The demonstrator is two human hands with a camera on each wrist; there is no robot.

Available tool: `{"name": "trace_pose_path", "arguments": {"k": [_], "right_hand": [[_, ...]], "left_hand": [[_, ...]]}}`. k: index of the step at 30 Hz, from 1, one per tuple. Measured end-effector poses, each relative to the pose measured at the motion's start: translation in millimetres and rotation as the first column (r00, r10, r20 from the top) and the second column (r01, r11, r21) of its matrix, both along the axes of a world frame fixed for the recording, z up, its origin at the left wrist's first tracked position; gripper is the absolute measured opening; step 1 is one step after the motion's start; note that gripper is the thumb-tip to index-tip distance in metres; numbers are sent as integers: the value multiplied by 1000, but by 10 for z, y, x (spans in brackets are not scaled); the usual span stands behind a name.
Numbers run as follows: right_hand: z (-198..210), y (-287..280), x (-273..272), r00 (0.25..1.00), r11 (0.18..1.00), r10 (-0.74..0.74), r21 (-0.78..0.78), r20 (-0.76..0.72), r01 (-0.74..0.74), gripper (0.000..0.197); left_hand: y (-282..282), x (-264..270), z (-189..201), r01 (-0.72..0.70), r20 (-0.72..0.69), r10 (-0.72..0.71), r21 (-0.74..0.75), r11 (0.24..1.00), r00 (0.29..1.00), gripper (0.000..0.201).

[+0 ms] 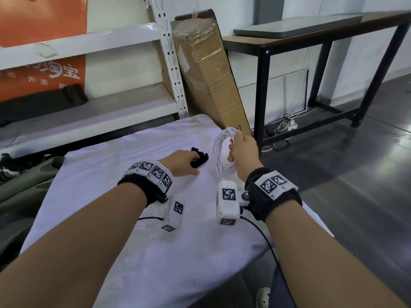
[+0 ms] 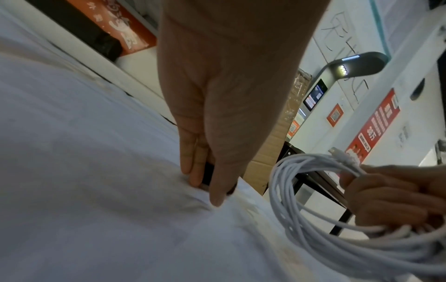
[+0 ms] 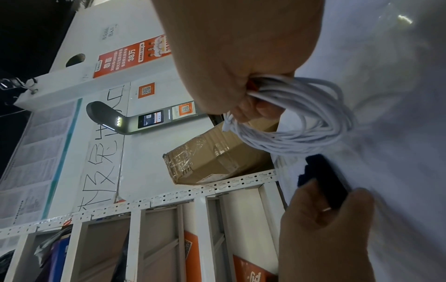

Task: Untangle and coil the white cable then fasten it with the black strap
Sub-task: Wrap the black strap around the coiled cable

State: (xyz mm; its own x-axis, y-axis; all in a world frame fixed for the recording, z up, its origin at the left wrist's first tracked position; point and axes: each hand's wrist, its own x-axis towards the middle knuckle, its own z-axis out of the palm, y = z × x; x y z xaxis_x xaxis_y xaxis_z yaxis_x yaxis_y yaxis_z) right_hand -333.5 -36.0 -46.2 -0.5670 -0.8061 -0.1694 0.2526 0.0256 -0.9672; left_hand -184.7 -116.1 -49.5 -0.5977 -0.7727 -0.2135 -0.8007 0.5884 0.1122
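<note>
The white cable [image 1: 219, 155] is wound into a coil of several loops, which my right hand [image 1: 236, 145] grips at one side and holds upright just above the white cloth [image 1: 124, 230]. In the right wrist view the loops [image 3: 306, 122] hang from the curled fingers [image 3: 248, 108]. The black strap [image 1: 200, 158] lies on the cloth just left of the coil. My left hand [image 1: 189, 160] reaches down onto it, and in the left wrist view the fingers [image 2: 193, 167] and thumb pinch the strap [image 2: 208, 174] between them. A connector end [image 2: 342, 158] sticks out at the coil's top.
A tall cardboard box [image 1: 206, 70] leans behind the cloth-covered table. A white metal shelf [image 1: 89, 121] stands to the left and a black-framed table [image 1: 311, 36] to the right. A thin dark lead [image 1: 264, 238] runs from the wrist camera across the cloth's right edge.
</note>
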Motion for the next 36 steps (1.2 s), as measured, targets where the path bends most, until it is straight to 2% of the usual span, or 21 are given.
{"name": "trace_pose_path", "arguments": {"k": [2, 5, 7, 9, 11, 14, 16, 18, 21, 22, 24, 27, 32, 34, 36], "right_hand": [[4, 23, 37, 1000, 1000, 15, -17, 11, -15, 27], [28, 51, 101, 1000, 1000, 24, -18, 17, -24, 29], [41, 53, 152, 1000, 1000, 27, -8, 6, -27, 35], [53, 43, 250, 998, 998, 64, -8, -26, -64, 39], [51, 41, 343, 989, 994, 111, -1, -100, -112, 40], [41, 65, 530, 948, 977, 212, 27, -239, -212, 39], [41, 97, 669, 896, 953, 300, 74, -327, -292, 30], [40, 137, 758, 833, 924, 378, 111, -403, -366, 21], [18, 152, 876, 754, 881, 446, 90, -482, -464, 23], [12, 148, 902, 745, 869, 462, 78, -481, -489, 25], [16, 140, 951, 716, 823, 532, 81, -452, -562, 25], [43, 158, 1038, 652, 739, 642, 100, -404, -666, 23], [57, 204, 1095, 613, 712, 664, 113, -429, -693, 30], [59, 217, 1107, 618, 716, 664, 119, -422, -688, 33], [56, 217, 1097, 663, 748, 639, 114, -391, -654, 35]], "left_hand": [[35, 77, 29, 12, 4, -12, 17, 1000, 1000, 34], [120, 273, 103, -94, -184, 112, 104, 990, 977, 27], [177, 441, 158, -172, -327, 210, 141, 975, 921, 28], [272, 667, 221, -217, -503, 329, 269, 938, 799, 26], [383, 861, 283, -190, -619, 415, 397, 898, 667, 23], [528, 1088, 342, -112, -716, 468, 486, 867, 517, 21], [589, 1190, 371, -88, -746, 492, 511, 855, 449, 20], [632, 1227, 388, -73, -760, 486, 507, 859, 431, 20], [692, 1276, 359, -18, -782, 485, 521, 854, 392, 18], [709, 1279, 339, 17, -783, 494, 539, 842, 379, 18], [737, 1274, 302, 56, -778, 486, 549, 834, 399, 21], [738, 1253, 290, -8, -783, 463, 506, 862, 415, 23], [726, 1251, 289, -66, -804, 475, 486, 872, 359, 19], [735, 1250, 294, -45, -808, 447, 467, 883, 384, 22], [753, 1239, 299, 0, -798, 405, 453, 892, 447, 28]]}}
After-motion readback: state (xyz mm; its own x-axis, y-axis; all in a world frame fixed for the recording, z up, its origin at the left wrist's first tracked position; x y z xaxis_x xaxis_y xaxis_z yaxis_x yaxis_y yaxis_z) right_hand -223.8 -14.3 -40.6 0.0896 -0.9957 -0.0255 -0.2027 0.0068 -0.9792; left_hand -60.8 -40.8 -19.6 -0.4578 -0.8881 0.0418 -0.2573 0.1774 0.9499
